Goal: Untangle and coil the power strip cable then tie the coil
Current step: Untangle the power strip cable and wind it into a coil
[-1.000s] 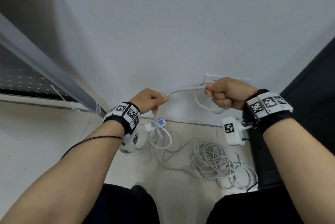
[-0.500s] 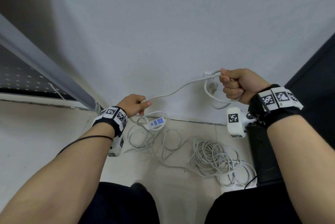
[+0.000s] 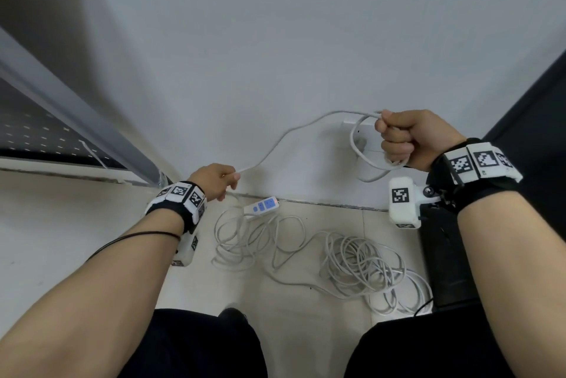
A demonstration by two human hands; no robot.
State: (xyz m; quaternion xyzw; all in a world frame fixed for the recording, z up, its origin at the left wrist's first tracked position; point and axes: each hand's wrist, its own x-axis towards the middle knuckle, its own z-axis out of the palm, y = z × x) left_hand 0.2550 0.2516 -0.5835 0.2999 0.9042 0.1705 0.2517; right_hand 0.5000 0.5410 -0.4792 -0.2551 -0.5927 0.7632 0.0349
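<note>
A white power strip cable (image 3: 358, 267) lies in tangled loops on the tiled floor by the wall. Its small white strip (image 3: 262, 205) with blue sockets rests on the floor near the skirting line. My right hand (image 3: 410, 139), raised at the right, grips a small loop of the cable that hangs below the fist. From there a stretch of cable sags leftward to my left hand (image 3: 214, 179), which pinches it low near the floor. Both wrists wear black bands with white marker blocks.
A white wall socket (image 3: 360, 132) sits on the wall behind the right hand's loop. A black case (image 3: 445, 258) stands on the floor at the right. A grey slanted frame (image 3: 76, 114) with a perforated panel runs along the left. My dark-trousered knees fill the bottom.
My hands have drawn apart: the left slid down and left along the cable, the right rose slightly. The power strip dropped from under the left hand to the floor.
</note>
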